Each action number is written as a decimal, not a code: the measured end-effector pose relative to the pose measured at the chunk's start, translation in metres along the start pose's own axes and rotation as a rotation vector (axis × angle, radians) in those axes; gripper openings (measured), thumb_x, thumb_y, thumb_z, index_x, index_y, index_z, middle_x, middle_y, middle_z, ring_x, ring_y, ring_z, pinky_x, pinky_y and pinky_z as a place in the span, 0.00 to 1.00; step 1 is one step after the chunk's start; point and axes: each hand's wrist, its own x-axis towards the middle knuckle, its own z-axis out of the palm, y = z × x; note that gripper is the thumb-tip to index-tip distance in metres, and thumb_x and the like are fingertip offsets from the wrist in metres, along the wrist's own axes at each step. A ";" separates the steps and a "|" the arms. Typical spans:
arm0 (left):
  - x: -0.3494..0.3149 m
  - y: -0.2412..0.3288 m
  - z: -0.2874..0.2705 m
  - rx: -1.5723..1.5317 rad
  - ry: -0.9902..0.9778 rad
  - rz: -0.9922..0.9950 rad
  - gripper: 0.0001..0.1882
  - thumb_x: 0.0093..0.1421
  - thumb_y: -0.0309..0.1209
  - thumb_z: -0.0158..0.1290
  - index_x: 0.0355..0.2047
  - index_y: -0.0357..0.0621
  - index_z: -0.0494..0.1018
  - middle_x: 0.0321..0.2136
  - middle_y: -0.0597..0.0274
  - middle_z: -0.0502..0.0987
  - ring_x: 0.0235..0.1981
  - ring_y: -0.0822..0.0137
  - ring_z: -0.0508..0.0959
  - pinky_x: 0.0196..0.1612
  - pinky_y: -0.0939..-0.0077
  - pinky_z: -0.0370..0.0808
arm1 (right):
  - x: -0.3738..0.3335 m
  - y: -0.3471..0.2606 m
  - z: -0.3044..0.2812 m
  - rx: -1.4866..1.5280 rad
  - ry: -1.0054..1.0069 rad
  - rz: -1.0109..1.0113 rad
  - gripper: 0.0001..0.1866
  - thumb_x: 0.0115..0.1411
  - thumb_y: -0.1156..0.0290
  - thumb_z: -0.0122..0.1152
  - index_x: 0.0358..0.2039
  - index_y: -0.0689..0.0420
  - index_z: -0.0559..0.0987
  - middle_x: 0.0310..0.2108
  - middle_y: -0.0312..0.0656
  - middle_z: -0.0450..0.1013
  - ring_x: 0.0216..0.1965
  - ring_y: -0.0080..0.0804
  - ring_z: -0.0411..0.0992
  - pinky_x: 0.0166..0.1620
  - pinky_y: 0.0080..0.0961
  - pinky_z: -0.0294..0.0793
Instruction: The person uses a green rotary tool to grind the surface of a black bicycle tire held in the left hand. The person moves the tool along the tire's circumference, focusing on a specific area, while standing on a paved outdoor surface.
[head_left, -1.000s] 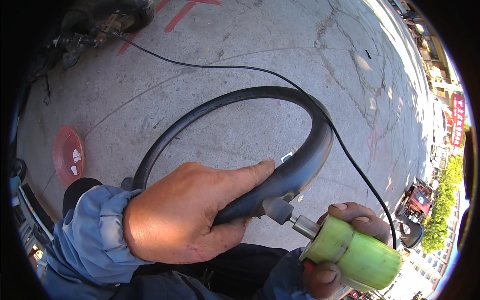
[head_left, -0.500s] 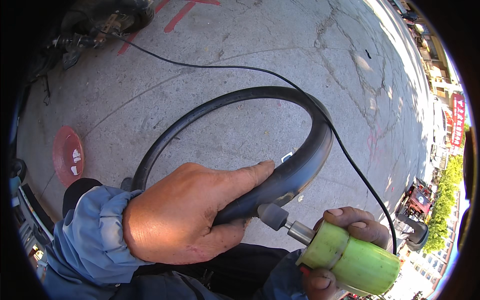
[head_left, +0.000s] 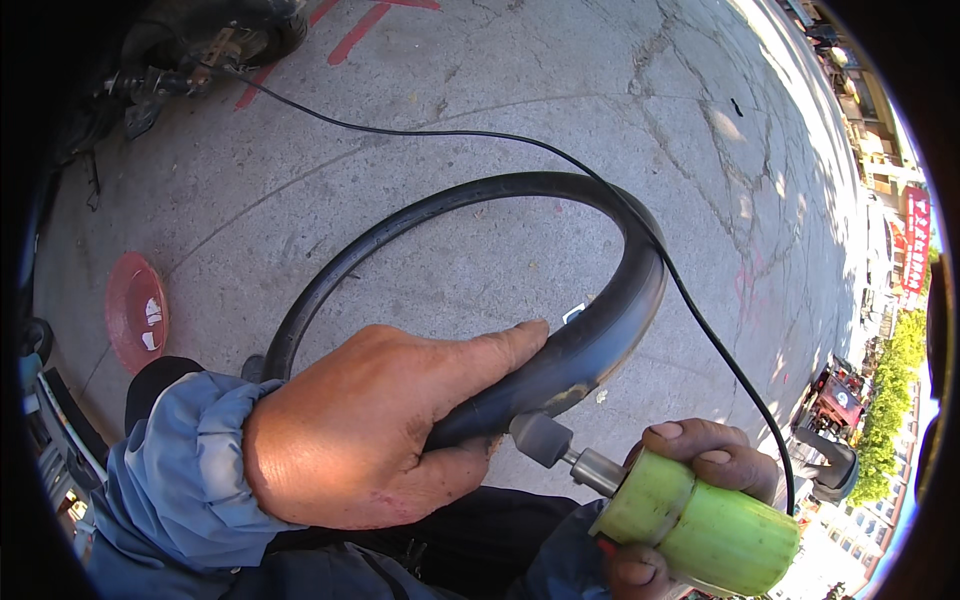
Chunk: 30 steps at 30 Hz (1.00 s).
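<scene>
A black rubber inner tube (head_left: 500,190) forms a loop in front of me. My left hand (head_left: 365,430) is closed around its near side, with the index finger stretched along the rubber. In my right hand (head_left: 700,455) is a green power grinder (head_left: 715,530), with fingers on top and the thumb below. Its grey, rounded grinding head (head_left: 541,440) sits at the tube's near edge, right beside my left fingertips; whether it presses on the rubber I cannot tell. A pale brownish patch (head_left: 570,394) shows on the tube just beyond the head.
A black power cable (head_left: 440,133) crosses the concrete ground (head_left: 480,80) and passes over the tube to the grinder. A pink basin (head_left: 130,310) with white scraps lies at the left. A dark vehicle part with a wheel (head_left: 220,40) stands at the far left.
The grinder and its head have shifted very slightly to the left. My left hand and the tube look unchanged.
</scene>
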 end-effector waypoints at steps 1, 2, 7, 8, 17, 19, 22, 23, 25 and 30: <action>0.000 0.000 0.000 -0.007 -0.003 -0.013 0.37 0.54 0.17 0.56 0.64 0.32 0.58 0.29 0.53 0.80 0.25 0.73 0.81 0.29 0.79 0.77 | -0.001 0.002 0.000 0.004 -0.004 -0.010 0.38 0.46 0.54 0.77 0.45 0.66 0.66 0.34 0.55 0.73 0.37 0.46 0.76 0.42 0.34 0.78; -0.001 0.000 -0.001 -0.013 -0.007 -0.025 0.37 0.53 0.17 0.56 0.64 0.32 0.58 0.29 0.53 0.80 0.25 0.73 0.81 0.29 0.79 0.77 | -0.001 0.003 -0.001 0.006 -0.007 -0.022 0.37 0.46 0.54 0.77 0.45 0.66 0.66 0.34 0.55 0.73 0.37 0.46 0.76 0.42 0.33 0.78; 0.002 0.004 -0.003 -0.065 -0.038 -0.066 0.37 0.53 0.16 0.55 0.64 0.33 0.58 0.30 0.53 0.80 0.25 0.72 0.81 0.30 0.79 0.77 | 0.001 -0.001 -0.008 -0.067 -0.046 -0.003 0.37 0.47 0.53 0.76 0.45 0.66 0.66 0.34 0.56 0.73 0.37 0.46 0.76 0.42 0.33 0.78; 0.002 0.002 -0.003 -0.069 -0.038 -0.067 0.37 0.53 0.17 0.55 0.64 0.33 0.58 0.30 0.54 0.80 0.26 0.72 0.81 0.30 0.79 0.77 | 0.000 -0.001 -0.007 -0.076 -0.036 0.017 0.37 0.47 0.53 0.76 0.45 0.66 0.66 0.34 0.56 0.73 0.37 0.46 0.76 0.42 0.33 0.78; 0.002 0.005 -0.005 -0.057 -0.062 -0.098 0.37 0.53 0.17 0.56 0.64 0.33 0.58 0.30 0.53 0.81 0.27 0.71 0.82 0.31 0.79 0.77 | 0.002 -0.002 0.010 -0.020 0.195 0.041 0.36 0.47 0.60 0.75 0.47 0.68 0.66 0.35 0.58 0.73 0.38 0.48 0.76 0.42 0.33 0.78; 0.002 0.004 -0.005 -0.047 -0.057 -0.094 0.37 0.54 0.17 0.56 0.64 0.33 0.58 0.31 0.53 0.81 0.27 0.71 0.82 0.31 0.79 0.77 | 0.002 -0.002 0.007 -0.016 0.163 0.054 0.35 0.48 0.60 0.75 0.47 0.68 0.66 0.35 0.58 0.73 0.38 0.49 0.76 0.42 0.33 0.79; 0.000 0.003 -0.005 -0.048 -0.054 -0.107 0.36 0.54 0.18 0.56 0.64 0.33 0.58 0.31 0.53 0.81 0.27 0.72 0.81 0.31 0.80 0.77 | 0.002 0.001 0.004 -0.022 0.094 0.041 0.36 0.48 0.59 0.75 0.46 0.68 0.66 0.35 0.58 0.73 0.37 0.48 0.77 0.41 0.33 0.79; 0.000 0.003 -0.005 -0.053 -0.054 -0.123 0.36 0.54 0.17 0.56 0.64 0.33 0.59 0.31 0.53 0.81 0.27 0.72 0.81 0.31 0.80 0.77 | 0.001 0.004 0.002 -0.025 0.067 0.033 0.36 0.47 0.58 0.76 0.46 0.68 0.66 0.35 0.58 0.73 0.37 0.48 0.77 0.41 0.33 0.78; 0.002 0.005 -0.007 -0.069 -0.059 -0.138 0.36 0.54 0.17 0.55 0.64 0.33 0.59 0.31 0.53 0.81 0.27 0.72 0.81 0.31 0.80 0.77 | 0.005 0.006 -0.010 -0.041 -0.067 -0.021 0.36 0.47 0.56 0.76 0.45 0.67 0.66 0.35 0.58 0.73 0.37 0.48 0.77 0.41 0.32 0.78; 0.003 0.009 -0.007 -0.076 -0.056 -0.123 0.36 0.54 0.17 0.54 0.64 0.33 0.58 0.31 0.53 0.81 0.27 0.72 0.81 0.32 0.80 0.77 | 0.001 -0.002 -0.002 -0.053 0.005 0.028 0.37 0.47 0.54 0.76 0.45 0.66 0.66 0.35 0.59 0.74 0.37 0.46 0.76 0.41 0.31 0.78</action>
